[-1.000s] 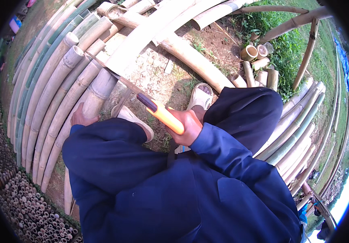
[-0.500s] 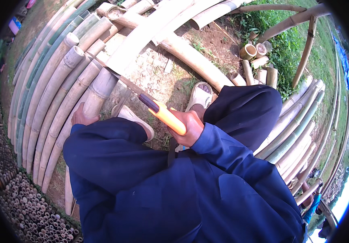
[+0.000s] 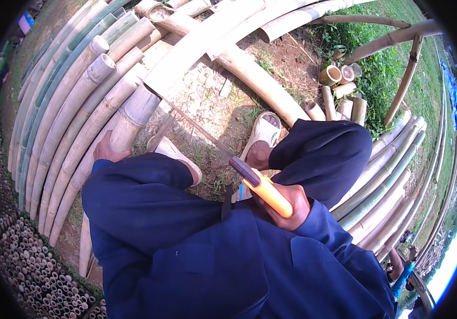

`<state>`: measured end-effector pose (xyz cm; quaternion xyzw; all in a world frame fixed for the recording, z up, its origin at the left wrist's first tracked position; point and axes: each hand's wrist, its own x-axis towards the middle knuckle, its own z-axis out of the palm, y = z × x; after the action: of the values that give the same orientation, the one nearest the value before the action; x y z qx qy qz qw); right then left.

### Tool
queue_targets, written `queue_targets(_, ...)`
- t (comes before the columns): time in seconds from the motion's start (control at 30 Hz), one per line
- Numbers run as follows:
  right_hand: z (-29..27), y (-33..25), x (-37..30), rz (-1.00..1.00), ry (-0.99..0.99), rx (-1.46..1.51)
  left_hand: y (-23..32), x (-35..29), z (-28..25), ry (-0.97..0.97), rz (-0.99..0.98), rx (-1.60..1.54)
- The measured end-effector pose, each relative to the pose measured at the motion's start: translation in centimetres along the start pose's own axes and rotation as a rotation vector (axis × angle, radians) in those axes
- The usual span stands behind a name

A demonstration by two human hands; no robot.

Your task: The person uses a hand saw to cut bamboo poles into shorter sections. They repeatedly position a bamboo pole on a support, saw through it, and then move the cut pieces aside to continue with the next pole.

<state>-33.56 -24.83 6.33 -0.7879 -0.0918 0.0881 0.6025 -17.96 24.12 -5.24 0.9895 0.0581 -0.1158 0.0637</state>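
My right hand (image 3: pixel 298 206) is closed round the orange-and-dark handle of a hand saw (image 3: pixel 267 192), in front of my right thigh. From there its thin blade slants up and left to a thick bamboo pole (image 3: pixel 137 110), meeting it at a dark slit across the pole. Beyond the slit, the pole's far part is bright with sunlight. My left hand (image 3: pixel 110 149) grips this pole on the near side of the slit, beside my left knee; some of its fingers are hidden.
Bamboo poles (image 3: pixel 53 133) lie side by side on the left, and more poles (image 3: pixel 382 175) on the right. A crosswise pole (image 3: pixel 263 80) runs beneath the bright one. Short bamboo pieces (image 3: pixel 330 75) stand by the grass. My sandalled feet (image 3: pixel 264 130) rest on the ground.
My right hand has drawn the saw back, down and to the right, and more of the blade shows between handle and pole. My left hand keeps its hold.
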Motion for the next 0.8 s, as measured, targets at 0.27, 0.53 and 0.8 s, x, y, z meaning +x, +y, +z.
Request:
queue_targets(0.27,2.5,2.5,4.5,-0.012,-0.108,-0.087,0.7,-0.5,-0.8,0.038,0.049,0.010)
queue_targets(0.53,1.2,0.4,3.6,-0.004,-0.097,-0.124,2.0,-0.7,-1.6,0.011,-0.004,0.017)
queue_targets(0.8,-1.3,-2.8,-0.2,0.115,-0.136,-0.164,1.6,-1.0,-1.0,-0.012,-0.041,-0.013)
